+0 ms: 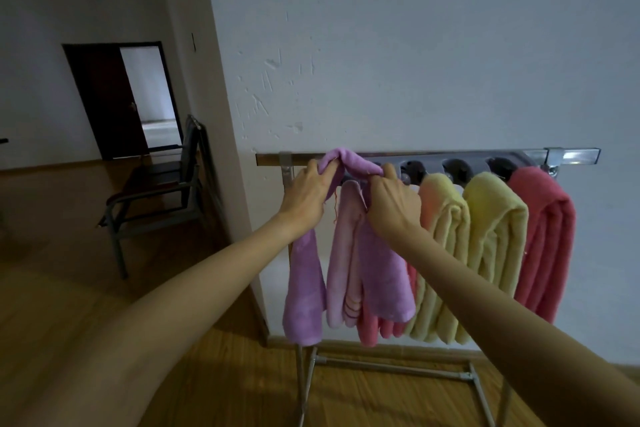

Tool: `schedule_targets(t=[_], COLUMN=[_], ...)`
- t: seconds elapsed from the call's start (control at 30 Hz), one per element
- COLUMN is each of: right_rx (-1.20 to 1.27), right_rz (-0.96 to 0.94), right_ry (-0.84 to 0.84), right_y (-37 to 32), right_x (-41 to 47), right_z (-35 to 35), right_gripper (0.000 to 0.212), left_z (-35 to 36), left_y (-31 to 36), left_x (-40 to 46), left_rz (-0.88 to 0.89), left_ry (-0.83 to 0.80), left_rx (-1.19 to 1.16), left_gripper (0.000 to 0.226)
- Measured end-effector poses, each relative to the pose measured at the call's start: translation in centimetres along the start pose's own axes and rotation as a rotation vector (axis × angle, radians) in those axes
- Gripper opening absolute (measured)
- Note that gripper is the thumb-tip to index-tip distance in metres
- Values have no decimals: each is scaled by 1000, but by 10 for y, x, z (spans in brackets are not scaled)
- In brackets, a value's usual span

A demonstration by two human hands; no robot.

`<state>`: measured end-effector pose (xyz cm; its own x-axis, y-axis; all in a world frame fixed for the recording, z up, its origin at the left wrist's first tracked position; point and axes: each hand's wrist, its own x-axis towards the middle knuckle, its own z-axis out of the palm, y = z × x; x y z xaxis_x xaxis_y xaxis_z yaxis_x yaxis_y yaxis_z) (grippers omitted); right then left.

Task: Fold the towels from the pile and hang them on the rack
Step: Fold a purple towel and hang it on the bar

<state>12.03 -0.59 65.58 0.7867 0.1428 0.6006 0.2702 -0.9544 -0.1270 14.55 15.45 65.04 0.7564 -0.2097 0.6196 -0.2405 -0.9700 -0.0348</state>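
Note:
A purple towel is draped over the top bar of the metal rack at its left end, its ends hanging down on both sides. My left hand pinches the towel's top fold on the left. My right hand grips the same fold on the right. A pale pink striped towel hangs right beside it. Farther right hang two yellow towels and a coral-red towel. The towel pile is out of view.
The rack stands against a white wall, its metal feet on the wooden floor. A dark chair stands to the left by the wall corner. An open doorway lies beyond it.

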Motion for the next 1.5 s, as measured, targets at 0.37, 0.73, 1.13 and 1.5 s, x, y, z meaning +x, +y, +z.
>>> schedule_targets(t=[0.37,0.73,1.13,1.5], right_rx=[-87,13,-27,168], right_rz=[-78,-276,-365,-342], right_ry=[-6,116,152,5], right_y=[6,34,47,61], right_x=[-13,-27,-33,-46], right_z=[37,73,97,107], right_gripper=[25,13,35,38], left_z=[35,71,53,75], left_y=[3,-13,-8,3], left_x=[-13,-47,-36,-69], left_rz=[68,120,-25,-102], left_ry=[3,45,173,78], left_rx=[5,-89,-294,-492], left_gripper=[74,60,44,31])
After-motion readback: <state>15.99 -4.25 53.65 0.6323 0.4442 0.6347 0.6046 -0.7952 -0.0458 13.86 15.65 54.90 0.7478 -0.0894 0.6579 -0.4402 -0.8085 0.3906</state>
